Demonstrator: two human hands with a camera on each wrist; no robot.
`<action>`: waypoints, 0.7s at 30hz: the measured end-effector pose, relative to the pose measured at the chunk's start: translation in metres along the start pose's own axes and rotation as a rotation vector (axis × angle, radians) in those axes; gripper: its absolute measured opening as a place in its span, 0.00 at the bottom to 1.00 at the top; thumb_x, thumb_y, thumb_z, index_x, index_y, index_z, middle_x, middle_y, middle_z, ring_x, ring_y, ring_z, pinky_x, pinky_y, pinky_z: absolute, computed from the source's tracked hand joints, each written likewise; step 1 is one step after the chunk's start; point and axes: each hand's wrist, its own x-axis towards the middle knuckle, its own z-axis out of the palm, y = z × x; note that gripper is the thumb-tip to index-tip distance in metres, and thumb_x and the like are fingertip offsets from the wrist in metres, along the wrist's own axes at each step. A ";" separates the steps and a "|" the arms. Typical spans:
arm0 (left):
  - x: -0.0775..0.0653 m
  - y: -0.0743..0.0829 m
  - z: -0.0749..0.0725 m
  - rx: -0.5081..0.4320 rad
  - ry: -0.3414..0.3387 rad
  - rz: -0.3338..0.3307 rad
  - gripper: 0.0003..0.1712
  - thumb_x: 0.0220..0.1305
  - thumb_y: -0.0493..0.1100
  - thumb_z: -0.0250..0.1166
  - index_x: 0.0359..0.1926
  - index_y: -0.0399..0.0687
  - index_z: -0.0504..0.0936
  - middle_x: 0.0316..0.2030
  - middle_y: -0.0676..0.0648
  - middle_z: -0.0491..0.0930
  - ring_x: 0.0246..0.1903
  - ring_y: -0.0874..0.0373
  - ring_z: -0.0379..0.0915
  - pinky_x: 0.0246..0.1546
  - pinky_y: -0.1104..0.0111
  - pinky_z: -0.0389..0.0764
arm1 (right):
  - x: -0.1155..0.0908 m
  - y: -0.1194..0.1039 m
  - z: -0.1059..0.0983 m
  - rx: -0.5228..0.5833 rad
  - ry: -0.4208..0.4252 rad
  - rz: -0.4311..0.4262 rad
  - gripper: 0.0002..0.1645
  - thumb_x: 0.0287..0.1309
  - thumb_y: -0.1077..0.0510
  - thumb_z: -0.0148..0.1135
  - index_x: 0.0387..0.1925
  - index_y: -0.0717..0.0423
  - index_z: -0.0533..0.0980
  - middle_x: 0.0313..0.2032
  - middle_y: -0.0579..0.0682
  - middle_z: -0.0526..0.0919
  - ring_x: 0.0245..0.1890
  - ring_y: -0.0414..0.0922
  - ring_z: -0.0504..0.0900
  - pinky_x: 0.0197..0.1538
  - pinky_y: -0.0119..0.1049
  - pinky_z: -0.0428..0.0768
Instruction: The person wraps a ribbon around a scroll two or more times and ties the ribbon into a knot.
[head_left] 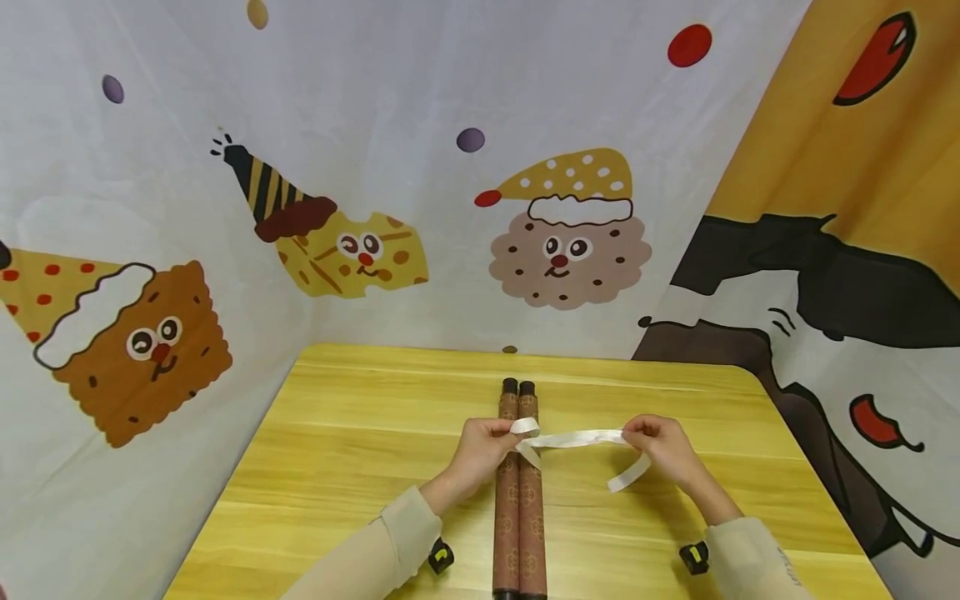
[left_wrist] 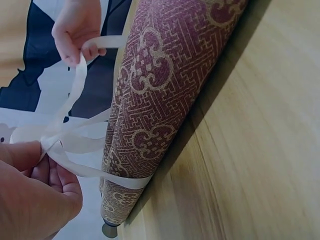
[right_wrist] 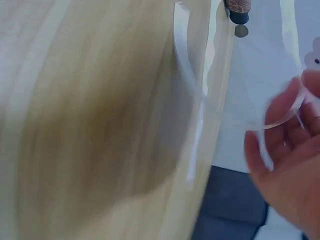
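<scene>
Two brown patterned scroll-like rolls (head_left: 506, 525) with dark end caps lie side by side on the table. A white ribbon (head_left: 577, 438) goes around them near their far end; in the left wrist view its band (left_wrist: 125, 181) crosses the patterned cloth. My left hand (head_left: 480, 454) pinches the ribbon where it gathers into a loop, just over the rolls. To their right, my right hand (head_left: 667, 454) pinches a length of the same ribbon, drawn out sideways, and a loose tail (head_left: 628, 475) dangles below it. Blur softens the right hand's fingers (right_wrist: 282, 107) in the right wrist view.
The yellow wood-grain table (head_left: 360, 408) backs onto a white cloth wall (head_left: 405, 100) printed with cartoon figures. Small black blocks with yellow marks show beside the left sleeve (head_left: 405, 533) and the right sleeve (head_left: 750, 554).
</scene>
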 end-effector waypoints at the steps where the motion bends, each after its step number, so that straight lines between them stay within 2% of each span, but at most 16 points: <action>1: 0.000 0.000 0.000 0.002 -0.001 0.001 0.08 0.67 0.30 0.69 0.46 0.31 0.90 0.43 0.37 0.89 0.43 0.53 0.85 0.44 0.64 0.87 | 0.000 -0.003 0.002 -0.041 0.003 -0.009 0.10 0.71 0.58 0.66 0.45 0.61 0.85 0.37 0.57 0.86 0.39 0.55 0.82 0.44 0.46 0.81; 4: 0.002 -0.001 0.001 0.001 0.002 -0.005 0.08 0.67 0.30 0.70 0.45 0.32 0.90 0.43 0.38 0.89 0.43 0.53 0.85 0.44 0.65 0.87 | -0.001 -0.014 0.010 -0.108 -0.003 -0.059 0.10 0.70 0.58 0.67 0.48 0.58 0.85 0.46 0.51 0.87 0.50 0.54 0.82 0.54 0.57 0.79; 6: 0.003 -0.001 0.002 -0.005 0.005 -0.007 0.08 0.66 0.30 0.70 0.45 0.32 0.90 0.43 0.37 0.89 0.44 0.52 0.85 0.45 0.65 0.87 | -0.002 -0.022 0.020 -0.078 -0.029 -0.105 0.09 0.69 0.60 0.67 0.48 0.58 0.85 0.48 0.51 0.87 0.53 0.55 0.82 0.55 0.60 0.78; 11: 0.004 -0.003 0.002 0.005 0.008 -0.008 0.07 0.66 0.31 0.71 0.44 0.33 0.90 0.43 0.38 0.89 0.45 0.51 0.85 0.46 0.63 0.87 | -0.001 -0.047 0.051 -0.008 -0.080 -0.257 0.07 0.65 0.63 0.71 0.44 0.55 0.87 0.44 0.47 0.88 0.49 0.51 0.84 0.54 0.59 0.81; 15: 0.004 -0.003 0.001 0.010 -0.013 0.001 0.07 0.67 0.32 0.70 0.44 0.33 0.91 0.42 0.39 0.89 0.44 0.52 0.85 0.47 0.62 0.86 | -0.001 -0.066 0.072 0.012 -0.103 -0.360 0.10 0.64 0.62 0.73 0.47 0.52 0.87 0.47 0.47 0.88 0.51 0.51 0.85 0.55 0.58 0.82; 21: 0.002 -0.003 0.000 -0.034 -0.062 0.013 0.08 0.69 0.32 0.69 0.45 0.33 0.90 0.44 0.38 0.89 0.45 0.52 0.85 0.48 0.63 0.86 | 0.003 -0.078 0.097 0.078 -0.143 -0.402 0.15 0.63 0.63 0.73 0.52 0.53 0.87 0.51 0.49 0.87 0.55 0.53 0.83 0.54 0.55 0.84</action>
